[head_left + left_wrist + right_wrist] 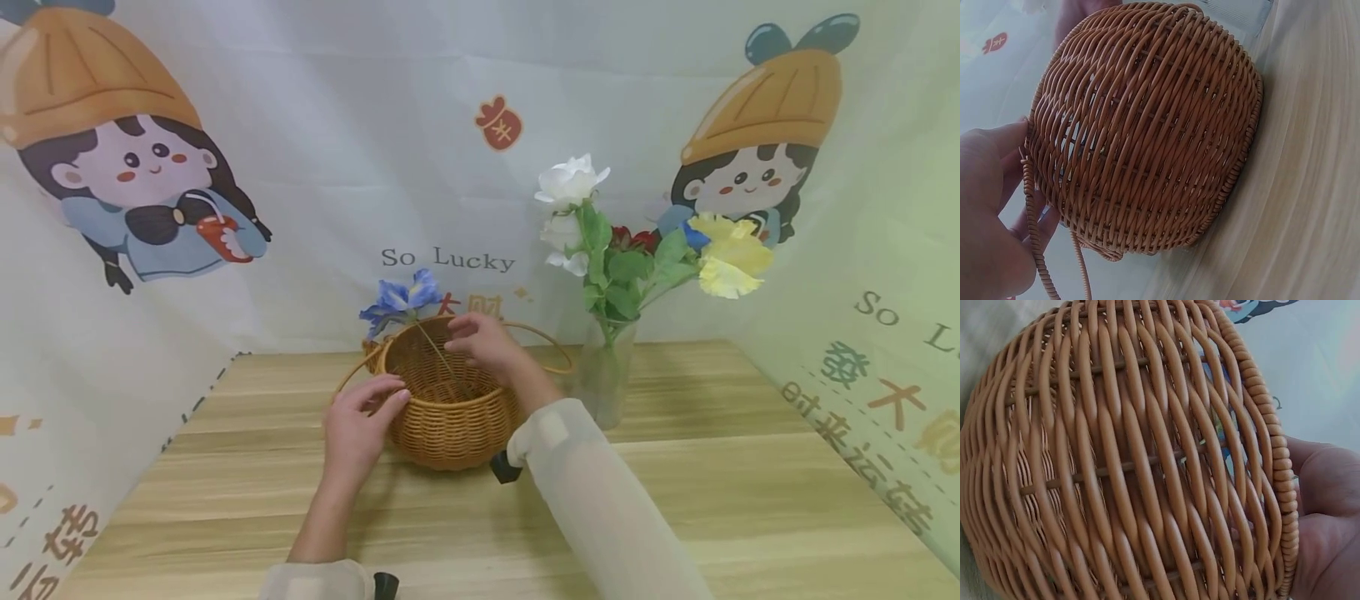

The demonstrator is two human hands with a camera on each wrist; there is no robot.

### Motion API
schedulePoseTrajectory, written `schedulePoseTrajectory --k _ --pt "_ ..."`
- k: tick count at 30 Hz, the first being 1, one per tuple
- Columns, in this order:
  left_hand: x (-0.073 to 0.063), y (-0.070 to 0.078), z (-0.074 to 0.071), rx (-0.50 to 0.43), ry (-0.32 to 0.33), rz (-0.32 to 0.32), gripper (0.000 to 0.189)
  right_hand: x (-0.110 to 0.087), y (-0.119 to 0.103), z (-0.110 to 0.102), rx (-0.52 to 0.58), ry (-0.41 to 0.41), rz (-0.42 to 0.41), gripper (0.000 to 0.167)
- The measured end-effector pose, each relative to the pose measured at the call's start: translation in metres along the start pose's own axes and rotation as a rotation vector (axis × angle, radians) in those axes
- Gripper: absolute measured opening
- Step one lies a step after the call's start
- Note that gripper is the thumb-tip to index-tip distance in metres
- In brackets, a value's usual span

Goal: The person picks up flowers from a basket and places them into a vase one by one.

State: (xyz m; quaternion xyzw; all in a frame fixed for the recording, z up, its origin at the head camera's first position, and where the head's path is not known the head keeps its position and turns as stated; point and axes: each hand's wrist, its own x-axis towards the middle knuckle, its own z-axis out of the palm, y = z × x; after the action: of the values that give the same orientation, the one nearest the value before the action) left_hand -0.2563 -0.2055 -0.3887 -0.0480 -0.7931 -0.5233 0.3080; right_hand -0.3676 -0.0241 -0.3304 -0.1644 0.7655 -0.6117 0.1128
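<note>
A brown wicker basket [453,429] stands on the wooden table. At its left rim my left hand [362,425] grips the edge with thumb and fingers; the left wrist view shows that hand [988,206] beside the coiled handle. Inside, a blue artificial flower [405,302] leans toward the back left, its thin stem running down into the basket. Over the right part of the opening hovers my right hand [491,346], fingers loosely bent near the stem, apparently holding nothing. In the right wrist view the weave hides most of the right hand [1329,506].
Right of the basket stands a clear vase [603,396] with white roses [572,182], a dark red flower [633,240] and a yellow flower [729,254]. The basket's handle [551,337] loops out to the right. A printed cloth [360,125] backs the table.
</note>
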Motion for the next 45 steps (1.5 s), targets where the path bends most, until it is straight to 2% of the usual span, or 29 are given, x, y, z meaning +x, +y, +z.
schedulePoseTrajectory --k 7,13,17,26,36,45 --pt "0.0001 0.0008 0.0011 0.005 -0.014 -0.005 0.016 0.0027 0.0010 0.0006 0.013 -0.089 0.074 0.048" --pt "0.0000 0.0007 -0.0014 0.022 -0.020 -0.015 0.017 0.0041 -0.0002 0.0025 -0.021 -0.178 0.148 0.060" --pt "-0.0006 0.0017 -0.0019 0.019 -0.018 -0.016 0.017 0.0039 -0.0010 0.0032 -0.028 -0.201 0.194 0.065" --pt "-0.0010 0.0034 -0.0007 0.001 -0.008 -0.002 0.014 0.0052 -0.0006 0.0037 0.007 -0.220 0.229 0.069" --pt "-0.0014 0.0008 -0.0028 0.020 -0.033 -0.014 0.016 0.0032 -0.0012 0.0030 -0.098 -0.313 0.271 0.068" --pt "-0.0012 0.0013 -0.0024 0.022 -0.033 -0.017 0.016 0.0017 -0.0023 0.0025 -0.152 -0.335 0.276 0.067"
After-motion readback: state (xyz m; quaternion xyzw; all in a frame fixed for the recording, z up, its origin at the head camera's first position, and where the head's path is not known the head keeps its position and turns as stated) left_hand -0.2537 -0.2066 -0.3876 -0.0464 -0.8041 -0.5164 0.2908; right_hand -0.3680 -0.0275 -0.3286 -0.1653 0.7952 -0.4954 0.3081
